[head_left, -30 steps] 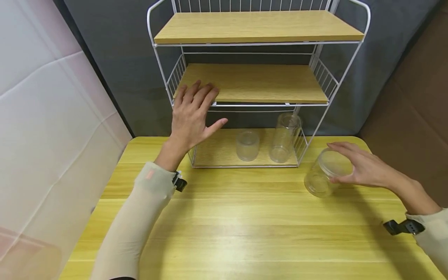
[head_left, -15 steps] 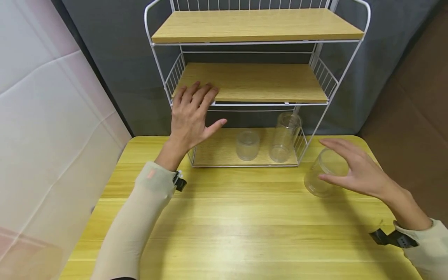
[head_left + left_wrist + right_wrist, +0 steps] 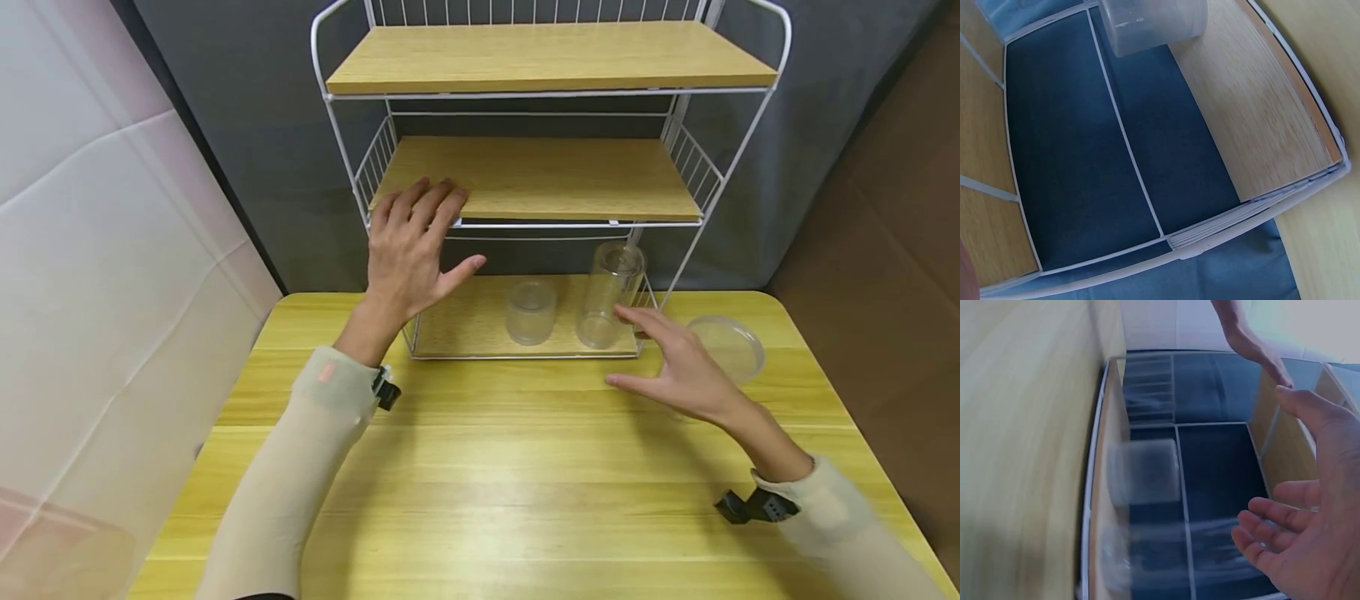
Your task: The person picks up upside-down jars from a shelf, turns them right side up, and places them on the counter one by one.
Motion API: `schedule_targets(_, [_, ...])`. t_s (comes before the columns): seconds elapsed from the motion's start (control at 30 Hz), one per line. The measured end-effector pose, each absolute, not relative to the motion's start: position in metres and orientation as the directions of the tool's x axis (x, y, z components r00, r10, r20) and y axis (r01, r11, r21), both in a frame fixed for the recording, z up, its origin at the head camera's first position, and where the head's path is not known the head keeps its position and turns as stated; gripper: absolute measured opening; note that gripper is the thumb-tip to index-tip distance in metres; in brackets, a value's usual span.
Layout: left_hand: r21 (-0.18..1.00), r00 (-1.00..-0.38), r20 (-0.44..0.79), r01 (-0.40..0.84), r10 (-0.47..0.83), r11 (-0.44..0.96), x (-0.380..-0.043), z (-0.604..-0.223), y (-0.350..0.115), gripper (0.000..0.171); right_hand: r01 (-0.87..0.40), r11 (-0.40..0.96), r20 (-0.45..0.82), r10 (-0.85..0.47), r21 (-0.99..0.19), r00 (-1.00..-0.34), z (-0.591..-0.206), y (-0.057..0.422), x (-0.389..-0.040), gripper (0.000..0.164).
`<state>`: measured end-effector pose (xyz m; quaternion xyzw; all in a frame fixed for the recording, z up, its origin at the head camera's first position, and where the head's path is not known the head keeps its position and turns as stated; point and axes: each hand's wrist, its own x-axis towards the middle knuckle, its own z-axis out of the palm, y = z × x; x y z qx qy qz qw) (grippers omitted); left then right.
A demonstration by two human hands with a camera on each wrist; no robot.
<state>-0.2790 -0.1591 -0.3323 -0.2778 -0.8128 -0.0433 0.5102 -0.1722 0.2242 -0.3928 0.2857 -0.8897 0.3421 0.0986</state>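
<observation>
My left hand rests with fingers spread on the left front edge of the rack's middle shelf. My right hand, fingers apart and holding nothing, is just right of the tall clear jar on the bottom shelf. Left of that jar is a short clear jar, also seen in the left wrist view as a cloudy jar. Another clear jar with a round lid stands on the table, partly hidden behind my right hand. Motion blurs the tall jar in the right wrist view.
The white wire rack has wooden boards, with a top shelf above the others. It stands at the back of the wooden table. A grey wall is behind; brown sheeting hangs at right.
My right hand has let go of the lidded jar and moved left toward the tall jar on the bottom shelf. The lidded jar stays where it was; my left hand has not moved.
</observation>
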Motion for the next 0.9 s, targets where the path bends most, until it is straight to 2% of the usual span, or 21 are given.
schedule_targets(0.2, [-0.218, -0.325, 0.849, 0.504, 0.417, 0.836, -0.278, -0.331, -0.16, 0.088, -0.508, 0.527, 0.307, -0.425, -0.681, -0.852, -0.41, 0.199, -0.182, 0.09])
schedule_targets(0.5, [-0.203, -0.326, 0.857, 0.499, 0.399, 0.843, -0.28, -0.331, -0.16, 0.09, -0.396, 0.49, 0.229, -0.366, -0.776, -0.902, -0.425, 0.166, -0.193, 0.096])
schedule_targets(0.67, [-0.201, -0.329, 0.855, 0.503, 0.402, 0.84, -0.28, -0.332, -0.159, 0.09, -0.358, 0.479, 0.202, -0.347, -0.802, -0.916, -0.433, 0.152, -0.2, 0.103])
schedule_targets(0.9, [-0.201, -0.321, 0.858, 0.51, 0.402, 0.837, -0.281, -0.332, -0.159, 0.087, -0.288, 0.537, 0.146, -0.29, -0.793, -0.946, -0.441, 0.138, -0.209, 0.11])
